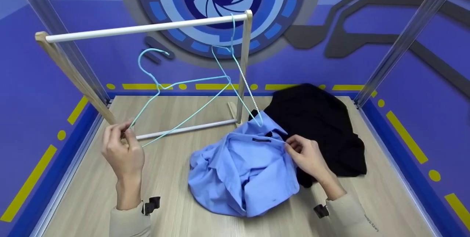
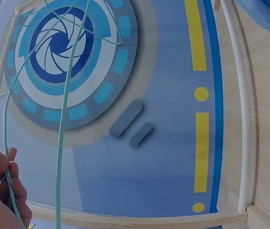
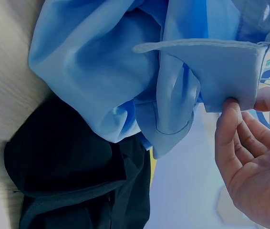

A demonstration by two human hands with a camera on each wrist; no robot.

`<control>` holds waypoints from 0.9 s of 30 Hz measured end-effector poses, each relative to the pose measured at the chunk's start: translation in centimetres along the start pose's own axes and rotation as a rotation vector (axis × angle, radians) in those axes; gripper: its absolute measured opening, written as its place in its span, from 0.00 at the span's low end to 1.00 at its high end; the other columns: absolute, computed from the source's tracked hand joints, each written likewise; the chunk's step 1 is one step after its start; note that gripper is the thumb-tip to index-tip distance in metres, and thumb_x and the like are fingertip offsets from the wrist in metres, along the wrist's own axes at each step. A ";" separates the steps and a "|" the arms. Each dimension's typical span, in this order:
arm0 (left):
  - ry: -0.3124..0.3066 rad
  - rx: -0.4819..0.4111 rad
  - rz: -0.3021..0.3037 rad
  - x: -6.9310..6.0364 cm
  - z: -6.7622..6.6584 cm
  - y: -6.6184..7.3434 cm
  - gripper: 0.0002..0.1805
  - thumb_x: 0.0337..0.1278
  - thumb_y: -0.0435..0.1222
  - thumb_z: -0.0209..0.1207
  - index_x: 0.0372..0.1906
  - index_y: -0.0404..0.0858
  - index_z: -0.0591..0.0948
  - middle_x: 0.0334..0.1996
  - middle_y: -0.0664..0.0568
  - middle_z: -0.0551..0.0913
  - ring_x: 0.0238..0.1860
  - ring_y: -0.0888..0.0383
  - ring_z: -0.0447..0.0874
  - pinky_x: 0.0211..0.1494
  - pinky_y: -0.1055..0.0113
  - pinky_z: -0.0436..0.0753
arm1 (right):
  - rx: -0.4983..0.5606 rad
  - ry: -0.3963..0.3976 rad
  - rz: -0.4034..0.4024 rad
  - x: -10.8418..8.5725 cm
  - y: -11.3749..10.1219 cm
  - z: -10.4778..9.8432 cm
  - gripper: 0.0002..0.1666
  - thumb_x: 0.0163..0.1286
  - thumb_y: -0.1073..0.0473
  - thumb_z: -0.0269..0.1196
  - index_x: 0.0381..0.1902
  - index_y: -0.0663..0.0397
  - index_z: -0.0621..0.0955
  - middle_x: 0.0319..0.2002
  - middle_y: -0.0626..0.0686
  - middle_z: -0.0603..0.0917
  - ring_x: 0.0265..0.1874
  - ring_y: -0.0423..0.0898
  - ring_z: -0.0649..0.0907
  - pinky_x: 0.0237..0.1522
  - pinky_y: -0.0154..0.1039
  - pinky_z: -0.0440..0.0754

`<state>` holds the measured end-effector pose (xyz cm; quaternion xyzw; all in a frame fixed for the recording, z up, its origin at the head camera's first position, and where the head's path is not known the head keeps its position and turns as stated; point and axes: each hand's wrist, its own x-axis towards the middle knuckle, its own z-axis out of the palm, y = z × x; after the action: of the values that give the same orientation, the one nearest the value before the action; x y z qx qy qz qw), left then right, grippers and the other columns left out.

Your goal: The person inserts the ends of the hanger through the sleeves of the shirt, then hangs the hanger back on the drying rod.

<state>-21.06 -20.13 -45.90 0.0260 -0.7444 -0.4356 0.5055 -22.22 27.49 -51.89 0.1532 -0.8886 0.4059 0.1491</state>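
Observation:
My left hand (image 1: 124, 152) pinches one lower corner of a pale turquoise wire hanger (image 1: 191, 81), whose hook points up. In the left wrist view, thumb and fingers close on the thin hanger wire (image 2: 61, 157). A light blue collared shirt (image 1: 227, 171) lies bunched on the table, its collar raised. At the collar's right side, my right hand (image 1: 310, 158) pinches the cloth between thumb and fingers; the right wrist view shows the pinched collar edge (image 3: 228, 76) closely. A second turquoise hanger (image 1: 244, 79) hangs from the rack; whether its lower corner touches the shirt I cannot tell.
A small rack with a white top rail (image 1: 147, 28) and wooden uprights stands behind the hands. Behind the shirt on the right lies a crumpled black garment (image 1: 319, 130). Blue printed walls (image 1: 404, 93) enclose the wooden table (image 1: 165, 185).

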 end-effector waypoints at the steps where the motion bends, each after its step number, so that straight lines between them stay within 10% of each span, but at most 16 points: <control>1: -0.001 0.005 0.000 -0.1 0.0 0.0 0.08 0.63 0.19 0.56 0.41 0.23 0.85 0.37 0.35 0.81 0.37 0.54 0.77 0.45 0.73 0.71 | -0.002 0.001 0.000 0.0 0.0 0.0 0.04 0.69 0.64 0.69 0.33 0.50 0.85 0.25 0.39 0.84 0.20 0.38 0.81 0.23 0.32 0.77; 27: -0.078 0.044 -0.028 -0.9 0.1 -0.6 0.09 0.59 0.18 0.57 0.38 0.26 0.86 0.35 0.38 0.81 0.36 0.50 0.79 0.46 0.73 0.71 | 0.022 -0.019 0.041 0.1 -0.1 -0.1 0.02 0.69 0.63 0.69 0.35 0.55 0.86 0.26 0.41 0.84 0.22 0.41 0.82 0.25 0.31 0.77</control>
<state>-20.90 -20.02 -46.96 0.0303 -0.7724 -0.4268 0.4693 -22.24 27.43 -51.73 0.1405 -0.8884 0.4172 0.1304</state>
